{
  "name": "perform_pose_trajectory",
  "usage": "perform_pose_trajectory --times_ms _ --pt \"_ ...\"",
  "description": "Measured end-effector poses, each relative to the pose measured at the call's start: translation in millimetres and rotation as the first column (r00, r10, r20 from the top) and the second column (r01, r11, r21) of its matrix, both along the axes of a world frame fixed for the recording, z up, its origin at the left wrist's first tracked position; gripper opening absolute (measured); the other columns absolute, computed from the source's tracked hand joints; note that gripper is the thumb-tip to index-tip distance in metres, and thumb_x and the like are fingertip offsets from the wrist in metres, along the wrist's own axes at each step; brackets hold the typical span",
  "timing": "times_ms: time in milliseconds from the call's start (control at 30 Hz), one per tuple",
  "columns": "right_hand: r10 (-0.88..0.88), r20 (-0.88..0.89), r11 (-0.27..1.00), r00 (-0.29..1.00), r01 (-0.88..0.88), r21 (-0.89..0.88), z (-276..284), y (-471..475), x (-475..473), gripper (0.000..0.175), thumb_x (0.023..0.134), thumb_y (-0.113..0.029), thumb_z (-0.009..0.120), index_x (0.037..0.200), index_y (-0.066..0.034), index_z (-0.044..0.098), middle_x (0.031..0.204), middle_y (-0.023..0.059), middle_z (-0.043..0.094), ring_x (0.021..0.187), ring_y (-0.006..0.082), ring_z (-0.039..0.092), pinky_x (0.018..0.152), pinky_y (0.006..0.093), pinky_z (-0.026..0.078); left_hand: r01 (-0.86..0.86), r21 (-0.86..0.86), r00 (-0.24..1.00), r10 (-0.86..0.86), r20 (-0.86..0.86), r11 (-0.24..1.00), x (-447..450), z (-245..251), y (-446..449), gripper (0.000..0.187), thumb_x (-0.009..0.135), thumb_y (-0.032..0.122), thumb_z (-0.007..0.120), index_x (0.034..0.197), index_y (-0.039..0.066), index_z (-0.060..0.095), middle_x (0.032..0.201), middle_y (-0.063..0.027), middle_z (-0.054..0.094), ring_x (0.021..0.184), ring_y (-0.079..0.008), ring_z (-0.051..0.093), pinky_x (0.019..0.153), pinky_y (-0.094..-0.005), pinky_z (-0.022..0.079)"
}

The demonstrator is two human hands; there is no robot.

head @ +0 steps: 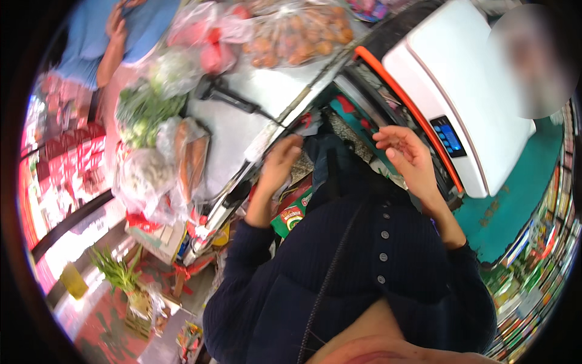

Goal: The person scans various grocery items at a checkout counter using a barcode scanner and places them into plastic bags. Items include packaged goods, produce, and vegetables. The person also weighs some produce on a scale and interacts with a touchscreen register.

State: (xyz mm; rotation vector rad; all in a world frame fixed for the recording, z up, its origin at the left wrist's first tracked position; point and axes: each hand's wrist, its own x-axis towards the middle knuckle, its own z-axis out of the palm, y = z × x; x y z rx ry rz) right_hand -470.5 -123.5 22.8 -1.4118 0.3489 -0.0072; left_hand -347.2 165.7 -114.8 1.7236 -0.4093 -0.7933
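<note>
My left hand (281,164), slightly blurred, hovers by the near edge of a metal-topped counter (232,141) with nothing visible in it. On that counter lies a black handheld barcode scanner (229,97), its cable running toward the edge. My right hand (407,159) is raised with loosely bent, parted fingers and holds nothing. Just beyond it is a black cash drawer (386,102) with an orange edge (409,118), pulled out. Beside the drawer stands a white flat-topped electronic scale (459,86) with a lit blue display (448,136).
Bagged carrots (193,157), leafy greens (148,109), a bagged pale vegetable (148,170) and a bag of round orange produce (295,41) line the counter's far side. Another person's arm (111,59) is beyond. A green surface (509,200) lies right; packed shelves (532,314) stand behind.
</note>
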Motion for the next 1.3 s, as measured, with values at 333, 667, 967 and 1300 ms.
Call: perform_pose_trajectory --times_ms 333,667,967,1300 --pt "-0.232 -0.286 0.940 0.930 0.138 -0.313 7 -33 -103 0.024 0.090 -0.008 0.059 0.114 -0.0028 0.058 0.102 0.0062 0.065 0.090 0.0119 0.060 0.082 0.0265 0.048 -0.636 0.617 0.711 0.040 0.703 0.464 -65 -334 40 0.017 0.077 0.020 0.061 0.088 0.007 0.062 0.077 -0.0125 0.060 0.068 -0.0291 0.058 0.060 -0.0425 0.046" --pt "0.005 -0.379 0.937 0.925 -0.137 -0.322 -10 -37 -86 0.030 0.089 -0.014 0.061 0.117 -0.0040 0.056 0.108 0.0104 0.064 0.096 0.0183 0.063 0.083 0.0308 0.050 -0.752 0.409 0.579 0.222 0.785 0.516 -56 -347 24 0.010 0.079 0.018 0.058 0.079 0.009 0.055 0.068 -0.0091 0.050 0.060 -0.0256 0.050 0.054 -0.0396 0.040" --pt "0.133 -0.386 0.878 0.913 -0.289 -0.381 -16 -22 -79 0.031 0.089 -0.017 0.059 0.117 -0.0072 0.055 0.107 0.0093 0.064 0.094 0.0200 0.064 0.082 0.0315 0.052 -0.758 0.347 0.546 0.246 0.801 0.553 -62 -350 35 0.013 0.080 0.016 0.055 0.071 0.011 0.049 0.061 -0.0059 0.041 0.052 -0.0223 0.043 0.048 -0.0369 0.035" --pt "0.270 -0.391 0.793 0.880 -0.434 -0.428 -21 -4 -71 0.031 0.090 -0.022 0.057 0.116 -0.0065 0.054 0.111 0.0073 0.063 0.095 0.0202 0.063 0.082 0.0329 0.050 -0.648 0.112 0.407 0.219 0.887 0.754 -76 -360 61 0.022 0.082 0.014 0.051 0.062 0.012 0.042 0.052 -0.0025 0.032 0.043 -0.0188 0.034 0.042 -0.0340 0.029"
